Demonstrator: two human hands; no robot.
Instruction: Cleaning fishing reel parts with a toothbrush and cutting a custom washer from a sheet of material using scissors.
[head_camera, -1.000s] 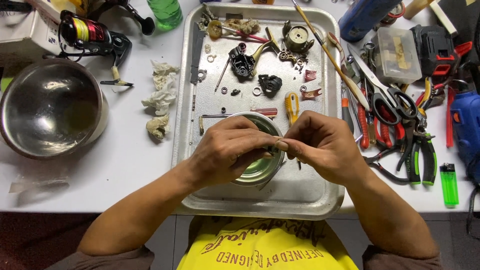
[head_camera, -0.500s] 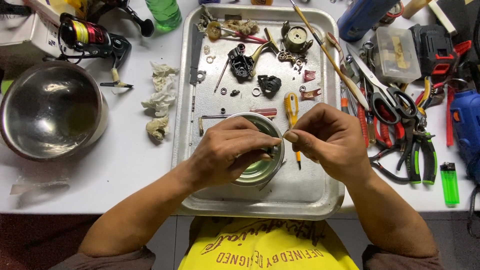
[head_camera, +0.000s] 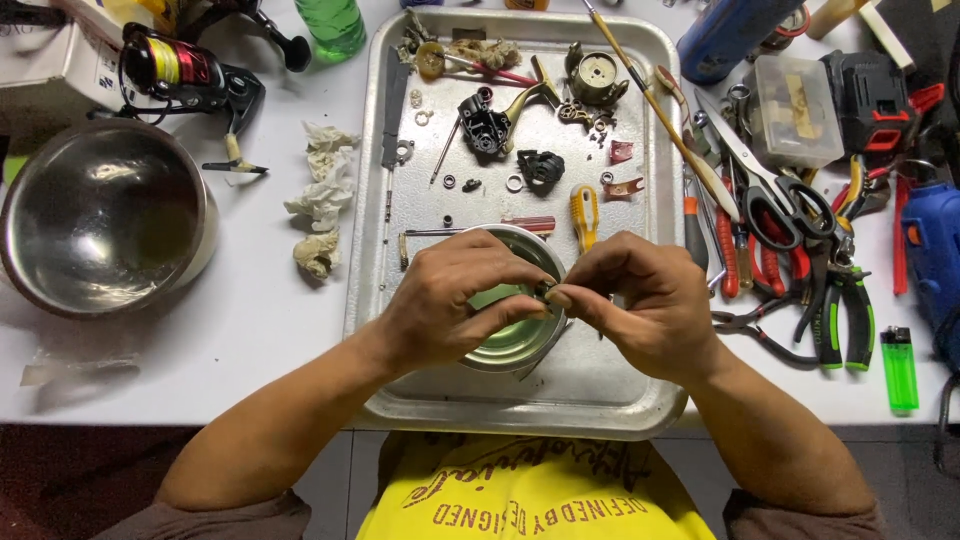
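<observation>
Both hands lowered, left hand (head_camera: 455, 300) and right hand (head_camera: 640, 300) pinching a small part (head_camera: 545, 292).

A: Bright, even light from overhead. The white table (head_camera: 250, 330) is nearly washed out toward nine o'clock.

B: Any glare?

A: Yes, soft highlights on the metal tray (head_camera: 620, 400) and a broad sheen inside the steel bowl (head_camera: 100, 215) at ten o'clock. The green bottle (head_camera: 332, 22) at twelve glows through.

B: Shadows?

A: Short and faint, falling just under the left hand (head_camera: 450, 300) and right hand (head_camera: 640, 305). The floor at six and seven o'clock is dim.

B: Sharpness?

A: Crisp in the centre. Straight edges bow slightly near the corners; the fingertips look a little soft.
</observation>
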